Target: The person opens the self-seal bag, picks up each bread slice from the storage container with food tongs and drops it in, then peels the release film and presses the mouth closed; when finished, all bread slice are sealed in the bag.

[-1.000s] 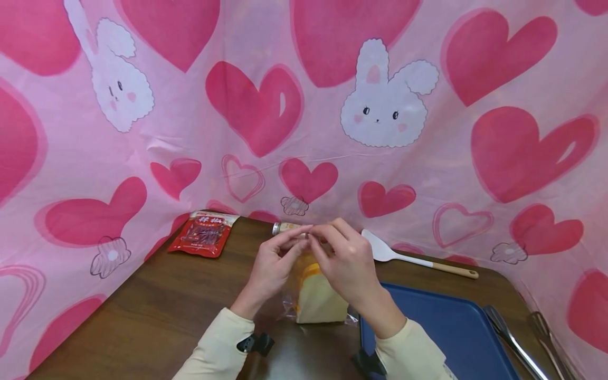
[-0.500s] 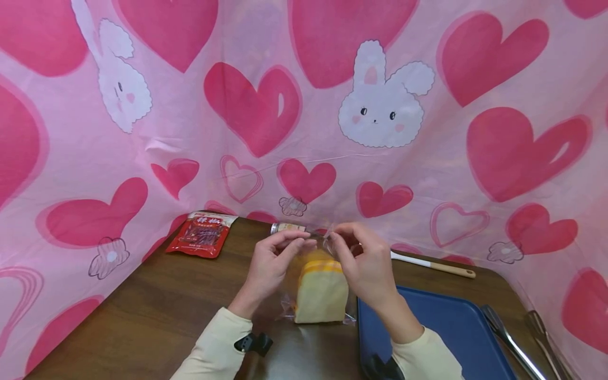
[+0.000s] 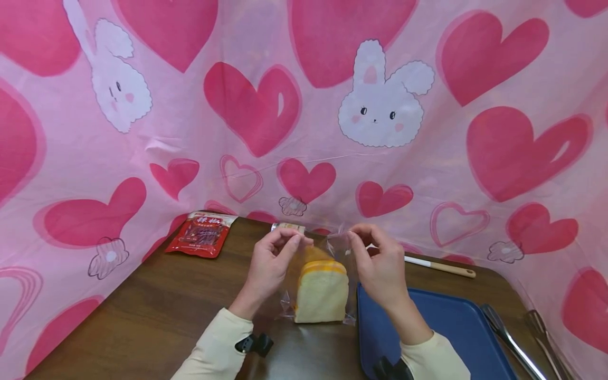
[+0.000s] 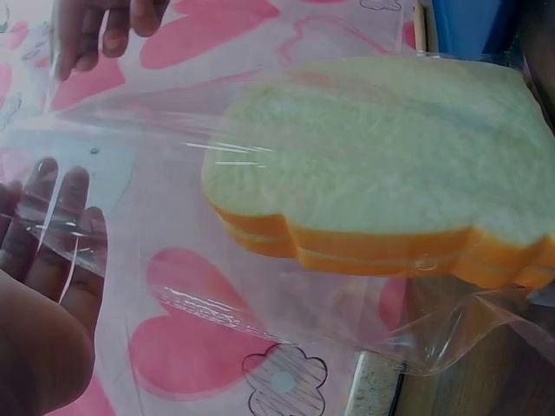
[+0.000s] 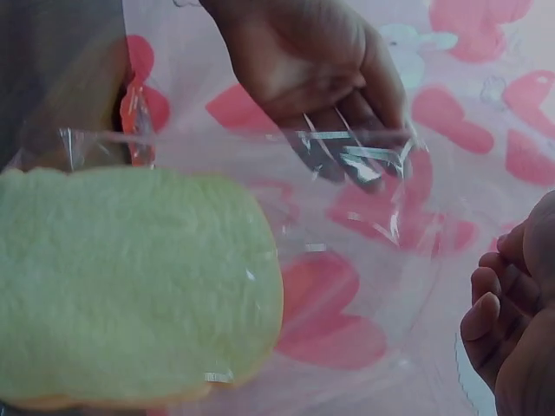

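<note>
Slices of bread (image 3: 321, 295) with an orange crust stand upright on the table inside a clear plastic bag (image 3: 338, 244). Its mouth is pulled apart at the top. My left hand (image 3: 272, 261) pinches the bag's left edge between thumb and fingers. On the other side, my right hand (image 3: 382, 266) pinches the right edge. The left wrist view shows the bag's film (image 4: 173, 121) stretched between both hands, with the bread (image 4: 373, 156) lower in it. From the right wrist, the left hand (image 5: 321, 78) shows through the film, fingers behind it.
A red packet of dried chillies (image 3: 201, 236) lies at the back left. Behind my left hand is a small jar (image 3: 288, 227). A spatula (image 3: 446, 267), its head mostly hidden, lies behind my right hand. A blue tray (image 3: 456, 338) and metal tongs (image 3: 513, 340) are at the right.
My right hand has moved right, away from the left one, drawing the bag's mouth wider. The bread now shows more fully between the hands. My left hand has stayed nearly still.
</note>
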Available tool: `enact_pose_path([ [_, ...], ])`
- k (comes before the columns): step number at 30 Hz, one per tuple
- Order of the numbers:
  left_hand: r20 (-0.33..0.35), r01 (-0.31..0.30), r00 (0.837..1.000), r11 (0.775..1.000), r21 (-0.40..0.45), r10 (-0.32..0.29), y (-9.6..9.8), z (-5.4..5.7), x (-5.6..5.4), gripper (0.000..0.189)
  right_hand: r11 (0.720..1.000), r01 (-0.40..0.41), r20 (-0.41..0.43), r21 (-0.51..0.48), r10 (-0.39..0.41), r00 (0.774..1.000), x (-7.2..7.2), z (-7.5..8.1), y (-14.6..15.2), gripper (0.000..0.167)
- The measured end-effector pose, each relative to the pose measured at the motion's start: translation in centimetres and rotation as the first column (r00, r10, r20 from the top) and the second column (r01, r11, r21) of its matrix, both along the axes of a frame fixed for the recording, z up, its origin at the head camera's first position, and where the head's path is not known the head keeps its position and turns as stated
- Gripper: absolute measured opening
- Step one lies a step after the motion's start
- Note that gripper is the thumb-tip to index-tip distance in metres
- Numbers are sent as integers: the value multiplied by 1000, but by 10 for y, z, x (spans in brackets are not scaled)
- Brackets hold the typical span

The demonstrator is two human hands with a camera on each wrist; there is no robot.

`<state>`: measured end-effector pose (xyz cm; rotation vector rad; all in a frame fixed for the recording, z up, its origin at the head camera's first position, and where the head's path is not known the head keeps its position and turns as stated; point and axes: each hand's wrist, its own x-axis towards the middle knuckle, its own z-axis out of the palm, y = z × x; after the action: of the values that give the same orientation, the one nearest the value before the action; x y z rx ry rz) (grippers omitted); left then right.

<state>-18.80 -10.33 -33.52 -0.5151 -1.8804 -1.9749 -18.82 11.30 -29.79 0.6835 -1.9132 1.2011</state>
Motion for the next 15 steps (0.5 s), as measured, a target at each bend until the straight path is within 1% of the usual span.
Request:
enact_pose_path([
  [3, -15, -7, 1000, 1000, 26, 7, 2, 0, -1, 12, 998, 49, 19, -34, -48, 999, -3, -1, 9, 7],
  [6, -12, -7, 1000, 999, 35, 7, 3, 0, -1, 11, 994, 90, 50, -66, -87, 995, -5, -2, 17, 6],
  [10, 5, -8, 1000, 1000, 27, 8, 2, 0, 0, 9, 986, 125, 106, -107, -113, 988, -6, -4, 26, 4],
  [15, 18, -9, 1000, 1000, 27, 9, 2, 1, 2, 9, 978, 154, 143, -138, -134, 981, -6, -4, 36, 6],
])
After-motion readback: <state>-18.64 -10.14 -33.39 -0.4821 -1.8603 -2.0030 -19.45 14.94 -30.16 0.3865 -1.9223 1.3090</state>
